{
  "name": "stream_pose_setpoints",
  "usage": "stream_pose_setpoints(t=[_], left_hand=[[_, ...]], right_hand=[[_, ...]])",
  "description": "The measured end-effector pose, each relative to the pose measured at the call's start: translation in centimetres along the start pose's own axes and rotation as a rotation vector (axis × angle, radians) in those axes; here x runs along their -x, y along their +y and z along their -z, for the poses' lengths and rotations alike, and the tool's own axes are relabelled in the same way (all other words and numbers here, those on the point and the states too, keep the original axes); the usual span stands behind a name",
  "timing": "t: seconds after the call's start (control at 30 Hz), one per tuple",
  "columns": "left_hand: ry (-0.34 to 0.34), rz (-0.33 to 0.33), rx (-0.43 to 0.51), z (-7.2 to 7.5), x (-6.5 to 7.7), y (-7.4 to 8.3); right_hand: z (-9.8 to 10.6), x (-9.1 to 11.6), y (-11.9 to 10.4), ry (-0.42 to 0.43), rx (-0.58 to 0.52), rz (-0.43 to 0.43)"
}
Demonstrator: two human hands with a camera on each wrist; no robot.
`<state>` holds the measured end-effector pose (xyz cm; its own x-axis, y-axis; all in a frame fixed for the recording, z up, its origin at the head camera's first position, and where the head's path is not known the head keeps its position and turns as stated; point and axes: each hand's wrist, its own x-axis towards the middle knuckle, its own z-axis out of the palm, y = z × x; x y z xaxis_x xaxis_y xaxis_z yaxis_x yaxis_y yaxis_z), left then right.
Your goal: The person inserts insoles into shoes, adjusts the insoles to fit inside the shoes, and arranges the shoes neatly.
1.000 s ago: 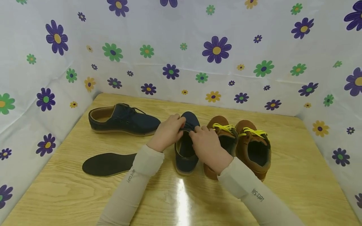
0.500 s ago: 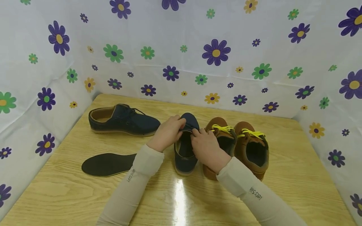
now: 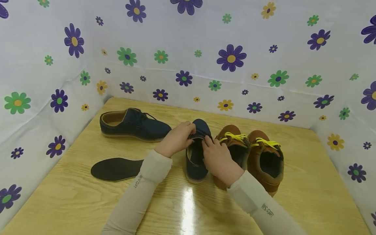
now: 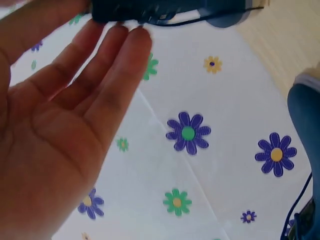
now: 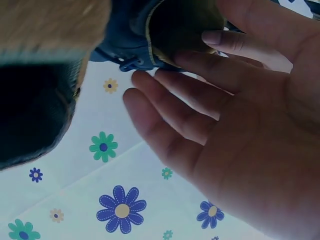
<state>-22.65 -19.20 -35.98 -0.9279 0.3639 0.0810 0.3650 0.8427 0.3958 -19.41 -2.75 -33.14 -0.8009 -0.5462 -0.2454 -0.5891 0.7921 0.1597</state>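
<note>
A navy lace-up shoe (image 3: 197, 171) stands upright on the table, toe away from me, between both hands. My left hand (image 3: 176, 138) pinches its left side near the laces, the thumb by the opening; in the left wrist view the fingertips reach the dark upper (image 4: 150, 9). On the other side my right hand (image 3: 218, 160) holds the collar edge. The right wrist view has its fingers against the shoe's collar (image 5: 142, 35) and the opening. A dark insole (image 3: 116, 169) lies flat to the left, partly hidden by the left sleeve.
Another navy shoe (image 3: 138, 125) rests at the back left, toe pointing right. Two brown shoes with yellow laces stand to the right, the nearer one (image 3: 229, 130) partly behind my right hand, the other (image 3: 265, 163) beside it. Flowered cloth (image 3: 205, 65) surrounds the wooden table (image 3: 73, 199).
The head view has shifted slightly, moving the whole scene a little to the right. Both hands keep their places at the navy shoe, with only small finger movement.
</note>
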Motion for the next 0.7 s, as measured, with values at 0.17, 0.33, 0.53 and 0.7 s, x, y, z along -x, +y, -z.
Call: stream_pose_setpoints(t=[0.17,0.33,0.53,0.7], left_hand=[[-0.055,0.064,0.085,1.3,1.0,-1.0],[-0.047,0.065,0.132,2.5,2.9,-2.9],[0.003,0.040,0.143,4.5,4.9,-6.3],[0.147,0.129,0.085,6.7,6.7,-10.7]], right_hand=[[0.3,0.9,-0.6,0.036,-0.140,-0.018],[1.1,2.9,-0.6,0.146,-0.378,0.006],[1.6,5.6,1.0,0.292,-0.622,0.060],[0.9,7.0,2.4,0.311,-0.733,0.021]])
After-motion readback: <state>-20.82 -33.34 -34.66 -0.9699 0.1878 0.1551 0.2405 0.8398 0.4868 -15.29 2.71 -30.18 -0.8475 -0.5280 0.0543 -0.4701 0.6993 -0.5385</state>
